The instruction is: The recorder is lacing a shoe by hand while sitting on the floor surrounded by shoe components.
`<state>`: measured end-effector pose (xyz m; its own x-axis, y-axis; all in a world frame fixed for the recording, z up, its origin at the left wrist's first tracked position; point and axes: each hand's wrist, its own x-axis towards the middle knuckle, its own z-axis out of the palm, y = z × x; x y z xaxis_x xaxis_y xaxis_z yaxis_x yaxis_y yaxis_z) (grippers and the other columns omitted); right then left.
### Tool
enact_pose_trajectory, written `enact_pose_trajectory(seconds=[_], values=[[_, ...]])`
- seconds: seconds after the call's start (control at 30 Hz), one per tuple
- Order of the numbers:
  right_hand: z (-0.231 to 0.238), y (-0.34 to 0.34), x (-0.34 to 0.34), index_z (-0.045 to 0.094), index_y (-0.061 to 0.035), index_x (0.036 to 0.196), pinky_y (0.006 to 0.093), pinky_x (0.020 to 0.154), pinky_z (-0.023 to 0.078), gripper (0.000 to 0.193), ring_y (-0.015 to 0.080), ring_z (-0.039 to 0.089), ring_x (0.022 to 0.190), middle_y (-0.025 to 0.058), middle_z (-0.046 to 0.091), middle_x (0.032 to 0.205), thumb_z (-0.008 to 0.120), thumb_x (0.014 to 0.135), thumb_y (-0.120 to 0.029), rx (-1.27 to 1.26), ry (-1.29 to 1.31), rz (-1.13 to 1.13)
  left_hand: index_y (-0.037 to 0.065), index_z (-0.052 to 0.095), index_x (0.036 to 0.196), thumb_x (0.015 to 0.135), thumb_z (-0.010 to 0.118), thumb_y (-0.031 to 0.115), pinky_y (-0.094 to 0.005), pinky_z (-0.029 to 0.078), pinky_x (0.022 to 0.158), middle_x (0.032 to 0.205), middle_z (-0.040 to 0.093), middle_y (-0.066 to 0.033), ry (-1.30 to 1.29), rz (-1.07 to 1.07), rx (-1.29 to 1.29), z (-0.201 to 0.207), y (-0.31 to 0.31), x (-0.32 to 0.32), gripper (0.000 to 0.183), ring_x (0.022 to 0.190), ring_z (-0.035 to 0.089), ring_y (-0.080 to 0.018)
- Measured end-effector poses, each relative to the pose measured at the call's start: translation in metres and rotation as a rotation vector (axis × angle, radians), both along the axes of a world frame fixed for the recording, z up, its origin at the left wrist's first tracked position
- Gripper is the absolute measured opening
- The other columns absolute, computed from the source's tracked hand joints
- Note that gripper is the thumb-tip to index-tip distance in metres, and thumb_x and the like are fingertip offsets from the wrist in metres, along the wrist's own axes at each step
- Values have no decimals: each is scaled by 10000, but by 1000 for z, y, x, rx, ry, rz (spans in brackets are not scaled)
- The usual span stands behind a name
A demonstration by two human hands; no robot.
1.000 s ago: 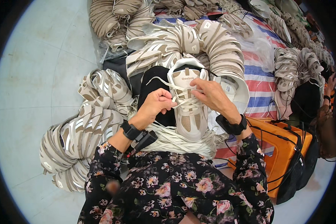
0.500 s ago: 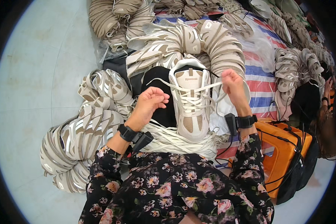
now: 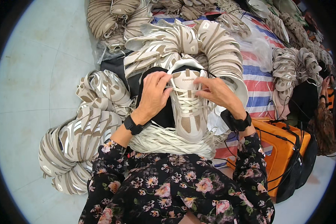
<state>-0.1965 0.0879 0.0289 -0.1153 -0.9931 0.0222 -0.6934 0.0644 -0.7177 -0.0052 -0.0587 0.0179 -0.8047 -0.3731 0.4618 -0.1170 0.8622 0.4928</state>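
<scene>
Lower left of the frame: stack of nested beige, white and brown shoe uppers (image 3: 82,138), its inner pieces largely covered by the outer ones. Above it, a smaller curled bundle (image 3: 110,87) of like pieces. Upper left: a further bundle (image 3: 117,20), cut off by the top edge.

Left of centre: left hand (image 3: 153,93), back showing, fingers bent, fingertips at the shoe's upper left edge; whether a lace is pinched there cannot be told. Black cuff device (image 3: 132,126) at the wrist.

Centre: one beige and white shoe upper (image 3: 188,125), toe toward the lower edge, brown mesh on the toe, pale lace (image 3: 190,104) crossing the front; both upper sides partly covered by fingers. Below, a heap of loose pale laces (image 3: 168,142), partly under the toe. Behind, an arched row of uppers (image 3: 190,39).

Right of centre: right hand (image 3: 218,91), thumb and fingers bent over the tongue's upper right; their grip on the lace is unclear.

Right: striped sheet (image 3: 259,86), largely covered; orange plastic item (image 3: 274,149), crossed by black cords. Right rim: another person's forearm (image 3: 322,110), blurred and dark.
</scene>
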Motion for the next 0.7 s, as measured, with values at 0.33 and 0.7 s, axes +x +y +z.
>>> enact_pose_trajectory(seconds=[0.33, 0.7], values=[[-2, 3, 17, 512, -72, 1050, 435, 654, 456, 324, 368, 554, 754, 154, 533, 865, 514, 729, -33, -110, 112, -107, 87, 535, 867, 731, 581, 66, -432, 314, 942, 849, 530, -27, -166, -290, -218, -5, 4, -7, 146, 923, 508, -196], [-15, 6, 12, 533, -64, 998, 420, 639, 467, 242, 338, 574, 733, 136, 566, 835, 556, 757, -83, -134, -34, -79, 96, 565, 825, 678, 610, 43, -477, 261, 991, 725, 567, -6, -113, -379, -316, 1, 6, -15, 163, 929, 506, -213]])
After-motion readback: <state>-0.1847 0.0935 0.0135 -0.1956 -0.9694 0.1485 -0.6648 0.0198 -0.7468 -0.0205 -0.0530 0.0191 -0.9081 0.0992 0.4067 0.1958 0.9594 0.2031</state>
